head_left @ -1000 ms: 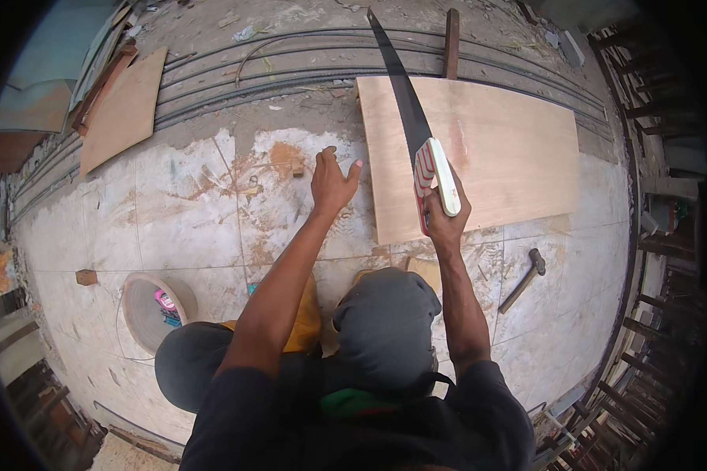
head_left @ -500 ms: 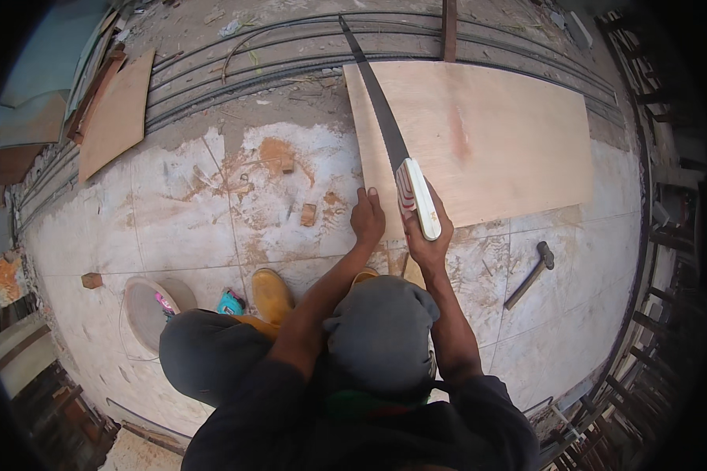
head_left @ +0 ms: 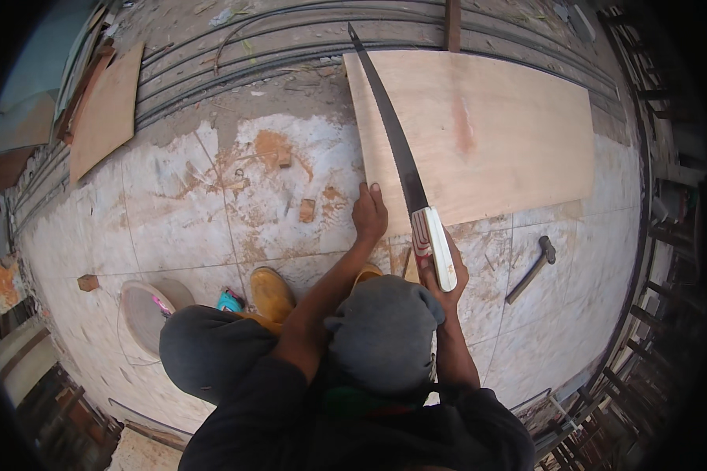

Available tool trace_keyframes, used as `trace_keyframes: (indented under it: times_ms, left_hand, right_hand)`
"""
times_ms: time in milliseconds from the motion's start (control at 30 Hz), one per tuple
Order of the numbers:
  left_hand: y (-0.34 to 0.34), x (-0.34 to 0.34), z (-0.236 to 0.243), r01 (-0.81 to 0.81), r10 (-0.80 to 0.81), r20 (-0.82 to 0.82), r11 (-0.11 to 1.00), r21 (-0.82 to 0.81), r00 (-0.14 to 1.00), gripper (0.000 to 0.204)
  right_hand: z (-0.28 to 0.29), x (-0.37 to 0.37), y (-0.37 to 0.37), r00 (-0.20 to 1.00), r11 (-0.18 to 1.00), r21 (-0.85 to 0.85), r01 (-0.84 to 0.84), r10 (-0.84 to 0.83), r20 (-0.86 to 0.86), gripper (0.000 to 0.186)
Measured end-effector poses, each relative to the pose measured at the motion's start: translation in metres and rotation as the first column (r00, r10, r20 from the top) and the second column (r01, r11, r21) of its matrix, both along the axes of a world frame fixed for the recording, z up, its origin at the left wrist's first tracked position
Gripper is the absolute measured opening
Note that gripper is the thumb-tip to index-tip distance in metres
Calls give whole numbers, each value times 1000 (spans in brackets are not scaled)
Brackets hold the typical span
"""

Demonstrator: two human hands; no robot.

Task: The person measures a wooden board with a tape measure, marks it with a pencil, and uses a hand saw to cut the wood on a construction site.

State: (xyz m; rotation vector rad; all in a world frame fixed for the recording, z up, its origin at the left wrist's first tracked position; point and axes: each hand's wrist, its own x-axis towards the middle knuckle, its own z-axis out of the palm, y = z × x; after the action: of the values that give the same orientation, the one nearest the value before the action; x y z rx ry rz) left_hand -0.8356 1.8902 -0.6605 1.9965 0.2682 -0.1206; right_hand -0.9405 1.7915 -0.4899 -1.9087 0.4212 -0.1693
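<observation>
My right hand (head_left: 449, 300) is closed round the white and red handle of a handsaw (head_left: 399, 143). Its long dark toothed blade points away from me over a sheet of plywood (head_left: 518, 133), close to the sheet's left edge. At the near left corner of that sheet, my left hand (head_left: 369, 212) grips the edge, thumb on top and the other fingers mostly hidden. My knees and yellow boots (head_left: 272, 293) are just below the hands.
A hammer (head_left: 532, 269) lies on the tiled floor to the right. Small wood blocks (head_left: 307, 209) are scattered left of the sheet. A bucket (head_left: 153, 314) and a turquoise tool (head_left: 229, 300) are by my left boot. Metal bars (head_left: 291, 69) run along the far side.
My right hand has drawn the saw back toward me and slightly right; the handle now sits off the sheet's near edge. The left hand keeps its grip on the plywood.
</observation>
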Motion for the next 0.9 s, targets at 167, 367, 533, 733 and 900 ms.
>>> trace_keyframes:
  times_ms: [167, 367, 533, 733, 900]
  left_hand:
    - [0, 0, 1, -9, 9, 23, 1000, -7, 1000, 38]
    - [0, -1, 1, 5, -5, -10, 1000, -18, 1000, 34]
    - [-1, 0, 3, -26, 25, 30, 999, 25, 999, 33]
    - [1, 1, 1, -8, 8, 4, 998, -57, 1000, 33]
    - [0, 0, 1, -8, 9, 16, 998, -55, 1000, 35]
  right_hand:
    - [3, -8, 2, 1000, 999, 33, 5, -4, -13, 55]
    - [0, 75, 9, 995, 996, 69, -62, 56, 86, 55]
    - [-7, 100, 13, 994, 989, 128, -72, 61, 93, 58]
    - [1, 58, 16, 982, 995, -27, -100, 103, 159, 59]
    - [-5, 84, 19, 984, 996, -36, -78, 83, 157, 59]
